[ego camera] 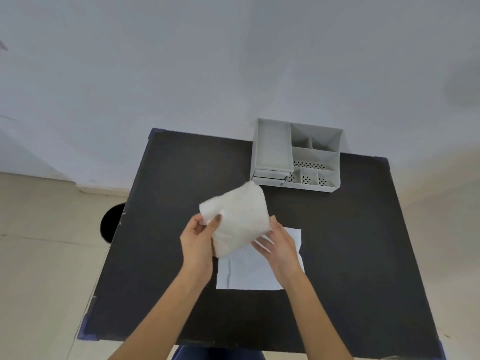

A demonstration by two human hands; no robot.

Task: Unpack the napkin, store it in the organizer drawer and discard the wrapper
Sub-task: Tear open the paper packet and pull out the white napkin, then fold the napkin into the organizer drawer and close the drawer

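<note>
Both bare forearms reach up from the near edge of the bench [337, 255] and converge over its middle, wrists bent slightly inward so the palms face each other. Between them a folded white napkin [237, 216] is held in the air, tilted, its far corner pointing toward the organizer [296, 155].

On the side of the napkin away from the organizer's open compartments, the left hand [197, 240] is clamped on the napkin's corner: the thumb lies on top, pressing into the soft material, and the curled fingers support it from beneath. On the opposite edge, the right hand [279, 244] is closed on the napkin's near side, thumb up against the edge; a thin, glossy scrap shows between its fingers, but whether that is wrapper film cannot be told.

Below the napkin, on the side away from the organizer, a flat white sheet [249, 271] lies on the dark bench surface, partly hidden by the right hand and wrist. It looks creased, and its near edge runs parallel to the bench edge.

The organizer, pale grey, stands at the far edge of the bench, beyond the napkin. Its stacked drawers [271, 175] sit under a long tray, beside several perforated compartments.
</note>
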